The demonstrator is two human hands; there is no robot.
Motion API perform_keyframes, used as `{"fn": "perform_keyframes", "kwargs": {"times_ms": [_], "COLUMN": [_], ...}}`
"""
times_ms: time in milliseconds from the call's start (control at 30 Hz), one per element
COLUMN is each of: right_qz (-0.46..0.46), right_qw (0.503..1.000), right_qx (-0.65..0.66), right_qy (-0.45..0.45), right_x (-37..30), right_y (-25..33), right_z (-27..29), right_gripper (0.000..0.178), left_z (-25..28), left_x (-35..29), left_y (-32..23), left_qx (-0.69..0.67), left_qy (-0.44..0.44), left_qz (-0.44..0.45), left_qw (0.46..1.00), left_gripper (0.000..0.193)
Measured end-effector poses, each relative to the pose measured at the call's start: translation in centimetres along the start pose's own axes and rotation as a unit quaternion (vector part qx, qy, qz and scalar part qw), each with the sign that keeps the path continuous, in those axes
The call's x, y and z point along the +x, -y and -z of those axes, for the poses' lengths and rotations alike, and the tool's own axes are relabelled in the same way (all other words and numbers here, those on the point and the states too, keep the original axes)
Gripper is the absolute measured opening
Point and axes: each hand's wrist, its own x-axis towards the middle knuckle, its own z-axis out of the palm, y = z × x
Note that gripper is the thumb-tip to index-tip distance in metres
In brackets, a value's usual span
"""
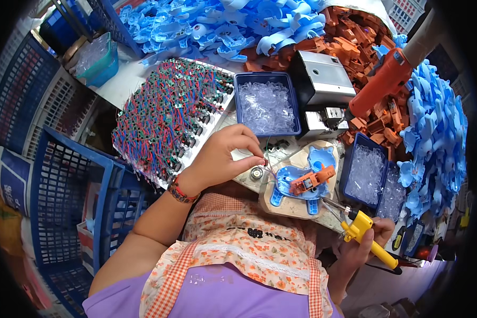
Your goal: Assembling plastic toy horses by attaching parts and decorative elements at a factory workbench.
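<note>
My left hand (pixel 227 155) is closed in a pinch on the ends of thin wires (pixel 269 168), which run toward a light blue plastic shell (pixel 287 179). That animal-shaped shell rests on a pale block (pixel 273 208), and an orange plastic part (pixel 314 181) sits in it. In my right hand (pixel 361 248) is a yellow soldering iron (pixel 373 238), gripped by its handle. Its metal tip points up and left, close to the shell's lower right side. Whether the tip touches anything I cannot tell. A small round metal piece (pixel 256 173) lies left of the block.
Wired circuit boards (pixel 169 116) crowd a white tray at the left. Dark blue bins (pixel 300 119) (pixel 346 185) hold clear plastic pieces. Blue shells (pixel 222 26) and orange parts (pixel 355 40) are heaped behind. An orange-red power screwdriver (pixel 381 82) hangs at upper right. Blue crates (pixel 71 201) stand left.
</note>
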Motion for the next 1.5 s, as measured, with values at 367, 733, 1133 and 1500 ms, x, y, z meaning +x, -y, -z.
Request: {"fn": "perform_keyframes", "kwargs": {"times_ms": [367,733,1133,1500], "right_qz": [-0.022,-0.018,-0.033,-0.048], "right_qw": [0.999,0.999,0.998,0.998], "right_qx": [0.03,0.004,0.036,0.014], "right_qy": [0.032,0.036,0.036,0.039], "right_x": [-0.3,0.0,0.1,-0.2], "right_y": [-0.3,-0.3,-0.6,-0.1], "right_z": [0.7,0.7,0.7,0.3], "right_gripper": [0.037,0.03,0.035,0.034], "left_z": [-3.2,0.7,-0.9,-5.4], "left_x": [0.3,0.7,-0.8,2.5], "left_y": [-1.2,-1.5,1.5,1.7], "left_qx": [-0.202,0.063,0.092,0.127], "left_qy": [-0.04,-0.015,0.097,0.112], "left_qz": [0.037,-0.062,0.103,0.189], "left_qw": [0.978,0.996,0.986,0.967], "left_gripper": [0.009,0.012,0.023,0.028]}}
